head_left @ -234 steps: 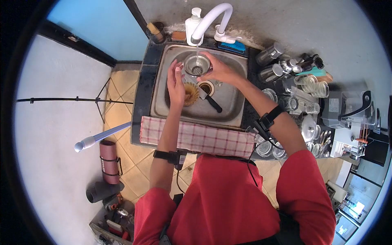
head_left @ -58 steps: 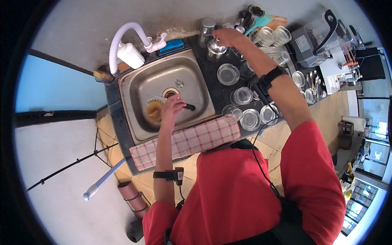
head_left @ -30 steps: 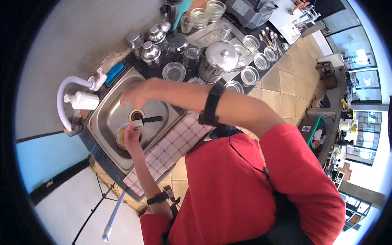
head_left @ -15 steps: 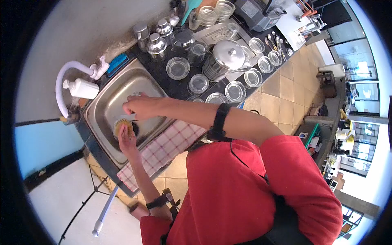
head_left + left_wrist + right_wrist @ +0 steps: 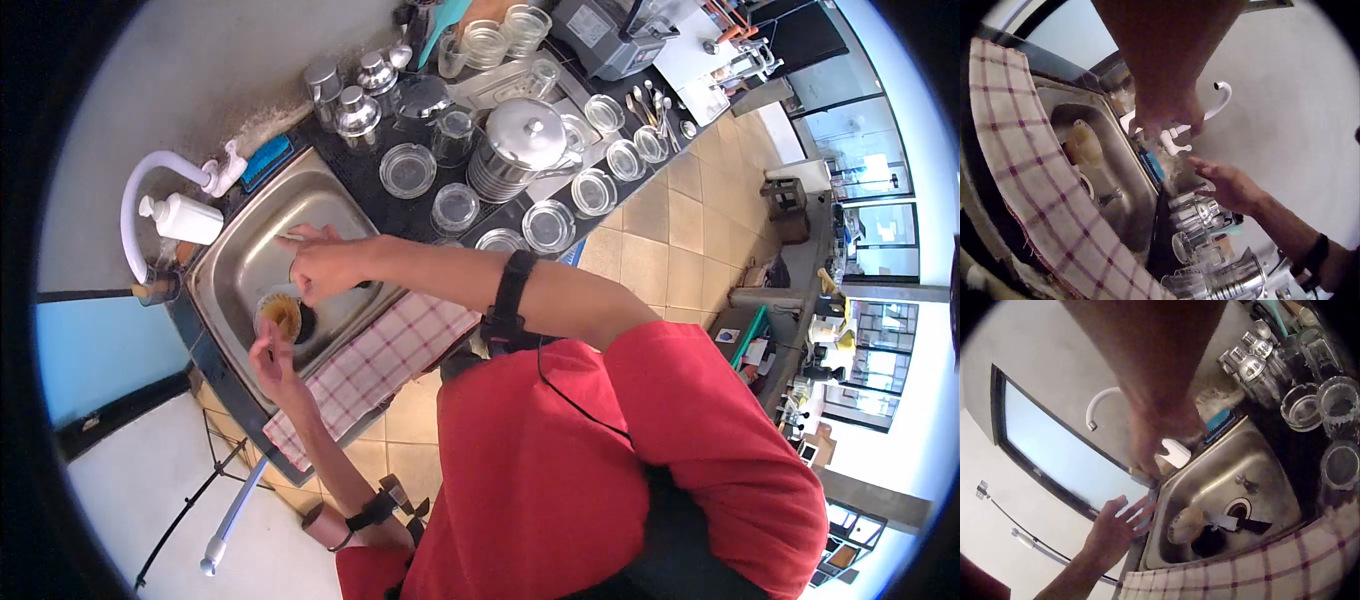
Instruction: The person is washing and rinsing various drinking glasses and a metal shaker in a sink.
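In the head view, my left hand (image 5: 275,365) hangs over the sink's near left edge beside a yellowish fluted bowl (image 5: 278,312), its fingers spread in the right wrist view. My right hand (image 5: 330,265) is above the steel sink (image 5: 258,240), its fingers loosely bent and nothing visible in it. The bowl (image 5: 1187,525) lies in the basin with a dark round thing (image 5: 1210,542) and a knife (image 5: 1254,525) near the drain; in the head view my right forearm hides much of the knife. Neither hand touches the bowl.
A curved white tap (image 5: 135,215), soap bottle (image 5: 190,220) and blue brush (image 5: 266,162) line the sink's back edge. Metal shakers (image 5: 357,115), glass jars and a lidded steel pot (image 5: 525,135) crowd the counter. A checked cloth (image 5: 375,365) lies along the front edge.
The metal cup I held under running water has left my hands, after my right hand reached to the shakers. The water has stopped, the view has turned, and both hands are over the sink.
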`<action>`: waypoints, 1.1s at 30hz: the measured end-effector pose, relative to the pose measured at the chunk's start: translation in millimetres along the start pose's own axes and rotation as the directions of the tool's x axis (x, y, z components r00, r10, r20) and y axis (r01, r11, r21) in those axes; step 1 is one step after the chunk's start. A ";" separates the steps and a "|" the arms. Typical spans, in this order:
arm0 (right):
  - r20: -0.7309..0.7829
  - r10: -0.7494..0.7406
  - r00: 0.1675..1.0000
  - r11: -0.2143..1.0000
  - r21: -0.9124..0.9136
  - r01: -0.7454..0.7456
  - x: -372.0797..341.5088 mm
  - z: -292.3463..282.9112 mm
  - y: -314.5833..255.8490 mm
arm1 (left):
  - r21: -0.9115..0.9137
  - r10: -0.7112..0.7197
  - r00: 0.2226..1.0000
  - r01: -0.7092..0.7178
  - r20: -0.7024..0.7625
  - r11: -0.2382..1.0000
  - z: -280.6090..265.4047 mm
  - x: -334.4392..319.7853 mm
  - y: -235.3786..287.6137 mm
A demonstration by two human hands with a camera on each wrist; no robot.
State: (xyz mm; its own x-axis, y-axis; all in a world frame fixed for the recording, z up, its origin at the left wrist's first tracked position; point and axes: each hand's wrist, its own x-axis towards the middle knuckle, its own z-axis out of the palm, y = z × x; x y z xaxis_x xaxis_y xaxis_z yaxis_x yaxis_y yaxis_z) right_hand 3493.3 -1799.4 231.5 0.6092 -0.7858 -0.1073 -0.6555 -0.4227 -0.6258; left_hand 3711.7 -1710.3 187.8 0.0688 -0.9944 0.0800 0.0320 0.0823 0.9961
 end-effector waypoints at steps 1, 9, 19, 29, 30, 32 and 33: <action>-0.153 0.007 0.988 1.000 -0.013 -0.009 4.8 25.0 6.2 | -0.008 -0.026 0.999 0.025 -0.041 1.000 -9.8 1.7 -17.2; -0.120 -0.096 0.988 0.995 0.026 0.100 -27.4 -10.4 -3.4 | 0.118 0.024 0.982 -0.002 -0.185 0.993 31.5 -19.2 21.7; -0.215 0.122 0.969 0.920 0.390 -0.029 -54.3 -0.6 2.5 | -0.176 -0.244 0.956 0.215 -0.165 0.961 52.5 -33.5 11.3; -0.317 0.038 0.948 0.988 0.153 0.012 -90.9 1.1 -13.9 | 0.111 -0.134 0.989 0.140 -0.060 0.984 94.1 -71.1 43.4; -0.322 0.047 0.946 0.983 0.183 0.013 -96.7 0.9 -15.1 | 0.139 -0.118 0.993 0.117 0.003 0.983 93.6 -73.3 44.3; -0.300 -0.094 0.949 0.931 0.310 0.190 -97.0 6.5 -2.7 | 0.115 -0.126 0.991 0.122 0.032 0.986 89.1 -74.6 39.3; -0.275 -0.080 0.958 0.810 0.542 0.223 -110.0 0.0 -1.8 | 0.030 -0.156 0.985 0.154 0.069 0.988 94.5 -78.6 45.7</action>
State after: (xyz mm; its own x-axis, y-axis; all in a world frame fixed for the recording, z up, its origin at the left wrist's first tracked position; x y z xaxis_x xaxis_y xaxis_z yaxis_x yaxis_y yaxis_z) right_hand 3427.4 -1712.2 244.4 0.5139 -0.8429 0.1597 -0.1534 -0.2734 -0.9496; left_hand 3613.5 -1634.6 230.7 -0.0062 -0.9972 -0.0742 0.0128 -0.0743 0.9972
